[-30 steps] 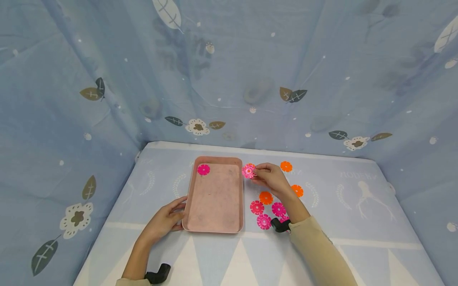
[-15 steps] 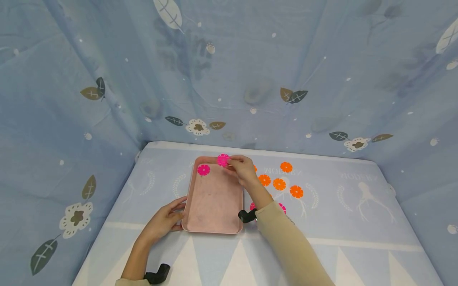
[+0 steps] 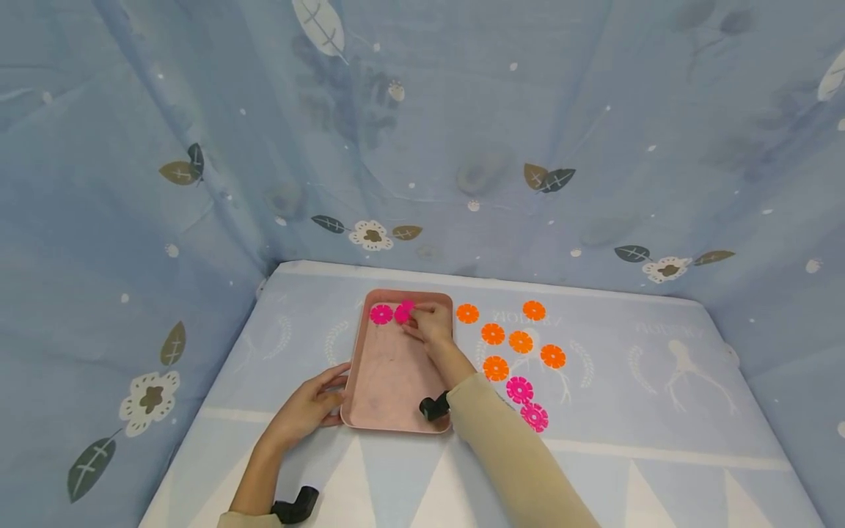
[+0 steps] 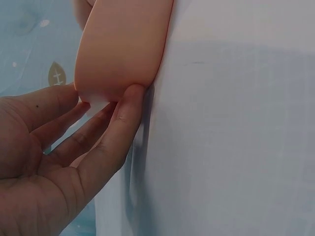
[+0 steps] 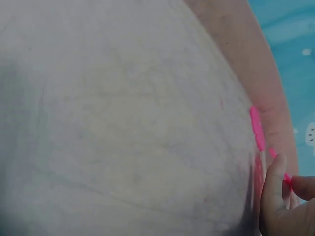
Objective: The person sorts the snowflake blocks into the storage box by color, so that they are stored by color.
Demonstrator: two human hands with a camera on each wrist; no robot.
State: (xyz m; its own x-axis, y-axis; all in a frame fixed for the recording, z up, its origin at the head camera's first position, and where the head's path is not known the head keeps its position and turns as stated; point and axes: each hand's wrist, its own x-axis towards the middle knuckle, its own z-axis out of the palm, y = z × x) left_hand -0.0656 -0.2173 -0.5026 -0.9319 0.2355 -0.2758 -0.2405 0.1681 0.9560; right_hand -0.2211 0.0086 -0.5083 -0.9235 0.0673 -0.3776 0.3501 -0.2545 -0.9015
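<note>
My right hand (image 3: 430,325) pinches a pink flower-shaped disc (image 3: 402,313) over the far part of the shallow pink tray (image 3: 389,424). Just left of it, a matching pink disc (image 3: 381,314) lies in the tray's far left corner. In the right wrist view the thumb and fingers (image 5: 271,189) hold the disc's edge (image 5: 273,153), which is partly hidden by them. At the tray's left side, my left hand (image 3: 309,405) holds the wall, thumb and fingertips bearing on it; the left wrist view has this wall (image 4: 123,49) close up.
Right of the tray, several orange flower discs (image 3: 493,334) lie spread on the patterned cloth (image 3: 634,367). Two pink patterned discs (image 3: 520,390) lie nearer, beside the right sleeve (image 3: 495,440). A blue printed curtain (image 3: 436,147) stands behind the table.
My right hand has carried the pink disc left from beside the tray and lowered it next to the other one. The left hand stays at the tray's side.
</note>
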